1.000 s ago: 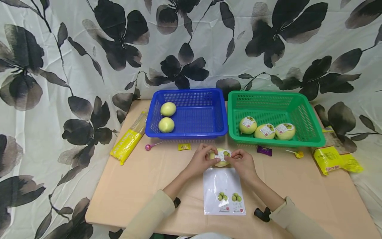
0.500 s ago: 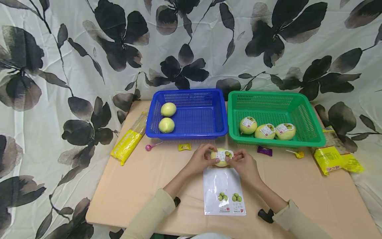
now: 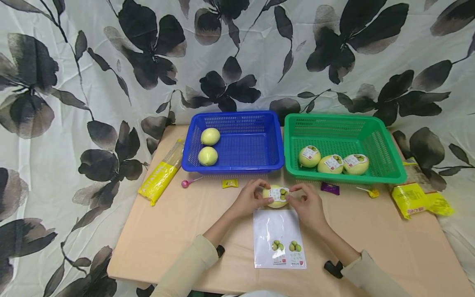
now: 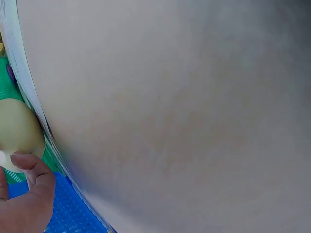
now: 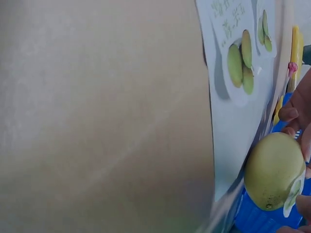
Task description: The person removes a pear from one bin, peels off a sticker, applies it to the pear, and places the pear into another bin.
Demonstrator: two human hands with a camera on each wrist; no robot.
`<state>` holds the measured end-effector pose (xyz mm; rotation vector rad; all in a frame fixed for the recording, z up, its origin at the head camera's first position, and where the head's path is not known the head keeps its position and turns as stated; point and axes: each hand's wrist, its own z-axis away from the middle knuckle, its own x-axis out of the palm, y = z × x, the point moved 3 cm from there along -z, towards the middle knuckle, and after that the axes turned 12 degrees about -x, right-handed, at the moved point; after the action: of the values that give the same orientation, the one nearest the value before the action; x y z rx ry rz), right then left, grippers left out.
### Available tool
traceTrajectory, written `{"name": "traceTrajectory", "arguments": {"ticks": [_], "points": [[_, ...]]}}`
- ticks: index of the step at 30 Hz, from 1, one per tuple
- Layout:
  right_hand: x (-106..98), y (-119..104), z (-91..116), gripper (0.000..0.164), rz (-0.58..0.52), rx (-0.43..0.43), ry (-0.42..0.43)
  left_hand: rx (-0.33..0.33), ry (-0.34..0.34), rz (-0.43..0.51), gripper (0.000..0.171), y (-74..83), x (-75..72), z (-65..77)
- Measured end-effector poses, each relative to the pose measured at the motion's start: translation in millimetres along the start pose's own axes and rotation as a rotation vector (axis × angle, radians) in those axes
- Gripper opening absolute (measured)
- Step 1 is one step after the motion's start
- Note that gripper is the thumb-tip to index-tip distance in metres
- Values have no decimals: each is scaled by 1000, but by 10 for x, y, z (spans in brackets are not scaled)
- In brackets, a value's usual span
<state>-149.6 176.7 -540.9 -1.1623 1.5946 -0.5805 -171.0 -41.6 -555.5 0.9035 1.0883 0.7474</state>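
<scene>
At the table's middle, my left hand [image 3: 249, 199] grips a round pale yellow-green fruit [image 3: 268, 194] from its left side, thumb in front. A white sticker [image 3: 276, 194] with green fruit pictures lies across its face. My right hand [image 3: 308, 206] has thumb and index finger at the sticker's right end, apparently pinching it. In the right wrist view one end of the sticker [image 5: 293, 194] stands off the fruit [image 5: 272, 170]. The left wrist view has my left hand [image 4: 29, 204] against the fruit [image 4: 19, 128]. Below lies a white sheet [image 3: 278, 227] with two more stickers.
A blue basket [image 3: 237, 169] holds two plain fruits; a green basket [image 3: 345, 177] holds three stickered ones. Around them lie a yellow packet [image 3: 160, 179], a pink lollipop [image 3: 185, 183], a yellow candy [image 3: 230, 183], a purple candy [image 3: 330, 188], a yellow lollipop [image 3: 372, 192] and yellow bags [image 3: 410, 198].
My right thumb and fingers have shifted slightly right, toward the sticker's end, uncovering more of its picture. My left hand stays in place on the fruit.
</scene>
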Motion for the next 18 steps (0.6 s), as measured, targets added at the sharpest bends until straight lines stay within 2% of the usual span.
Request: {"name": "traceTrajectory", "arguments": {"ticks": [3, 5, 11, 18], "points": [[-14, -30, 5, 14, -12, -61, -13, -3, -4, 3, 36, 2, 3, 4], [-14, -28, 4, 14, 0, -64, -44, -9, -7, 1, 36, 13, 7, 9], [-9, 73, -14, 31, 43, 56, -127, -8, -18, 1, 37, 16, -1, 16], [-30, 175, -10, 42, 34, 125, -172, -4, -18, 5, 36, -6, -10, 7]]}}
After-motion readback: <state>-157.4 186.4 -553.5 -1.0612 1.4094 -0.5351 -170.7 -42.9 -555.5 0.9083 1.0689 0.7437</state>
